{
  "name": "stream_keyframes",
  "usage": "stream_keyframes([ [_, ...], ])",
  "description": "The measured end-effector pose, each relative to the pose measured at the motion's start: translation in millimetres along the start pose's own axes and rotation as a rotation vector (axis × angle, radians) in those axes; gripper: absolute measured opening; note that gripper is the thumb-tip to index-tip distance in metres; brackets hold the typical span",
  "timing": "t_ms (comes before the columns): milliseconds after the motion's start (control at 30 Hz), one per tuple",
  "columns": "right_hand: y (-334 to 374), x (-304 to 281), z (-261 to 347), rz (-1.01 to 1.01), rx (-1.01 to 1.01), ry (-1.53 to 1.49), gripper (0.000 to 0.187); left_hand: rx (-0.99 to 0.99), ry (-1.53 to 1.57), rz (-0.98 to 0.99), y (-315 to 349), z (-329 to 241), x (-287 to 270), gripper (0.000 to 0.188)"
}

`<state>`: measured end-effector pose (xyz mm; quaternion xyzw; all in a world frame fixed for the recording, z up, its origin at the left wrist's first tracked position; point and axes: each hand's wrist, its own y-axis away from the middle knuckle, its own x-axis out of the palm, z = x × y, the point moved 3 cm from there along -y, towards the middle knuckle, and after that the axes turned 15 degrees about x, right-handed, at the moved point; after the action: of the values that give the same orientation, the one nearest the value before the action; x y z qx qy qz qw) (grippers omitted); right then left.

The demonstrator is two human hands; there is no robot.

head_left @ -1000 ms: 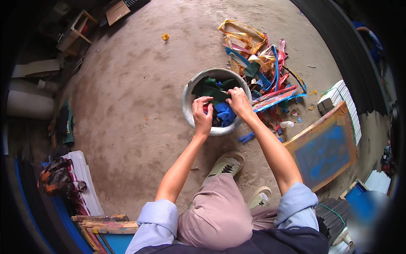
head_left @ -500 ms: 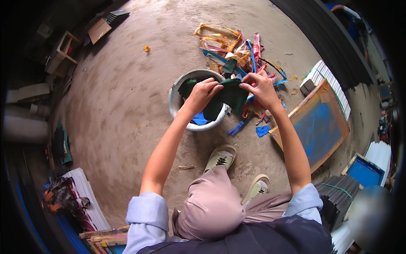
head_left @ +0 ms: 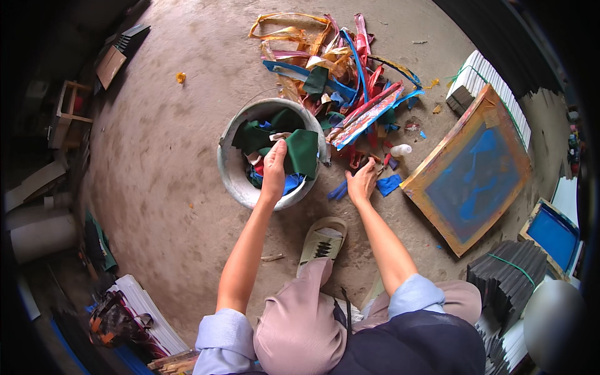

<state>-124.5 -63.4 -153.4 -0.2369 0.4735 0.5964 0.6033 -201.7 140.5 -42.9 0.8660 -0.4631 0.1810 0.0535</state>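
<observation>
My left hand (head_left: 274, 170) is over the pale grey bucket (head_left: 226, 172), its fingers closed on the edge of a dark green cloth scrap (head_left: 302, 154). The scrap hangs toward the bucket's right rim. Inside the bucket lie more green, blue, red and white scraps. Right of the bucket, my right hand (head_left: 361, 183) is down at the floor among small scraps. Its fingers are drawn together, and what they pinch, if anything, is too small to make out. Beside it lie a bright blue scrap (head_left: 389, 184) and a darker blue strip (head_left: 338, 191).
Beyond the bucket spreads a tangled heap of coloured strips (head_left: 350, 69). A small white cylinder (head_left: 400, 150) lies at its near edge. To the right, a wood-framed screen (head_left: 469, 175) leans on a white bundle (head_left: 480, 78). Black stacked sheets (head_left: 506, 278) are at lower right. My shoe (head_left: 323, 240) is near the bucket.
My hands have parted from the green cloth they both held. The left has brought it over the bucket; the right has dropped to the scraps on the floor. The view has shifted.
</observation>
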Motion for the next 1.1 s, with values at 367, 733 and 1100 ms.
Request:
stream_keyframes([
  [367, -38.2, -74.2, -0.8, 0.265, 0.307, -0.44, 0.029, -0.066, 0.325, 0.021, -6.6, -21.2, 73.6, 0.028],
  [733, 2.1, -327.3, 38.9, 0.432, 0.018, -1.08, 0.042, -0.062, 0.339, 0.37, 9.1, -125.3, 243.2, 0.025],
  [1100, 46.0, -395.3, 37.5, 0.634, -0.222, -1.37, 0.031, -0.014, 0.219, 0.29, 35.5, -168.6, 271.8, 0.04],
])
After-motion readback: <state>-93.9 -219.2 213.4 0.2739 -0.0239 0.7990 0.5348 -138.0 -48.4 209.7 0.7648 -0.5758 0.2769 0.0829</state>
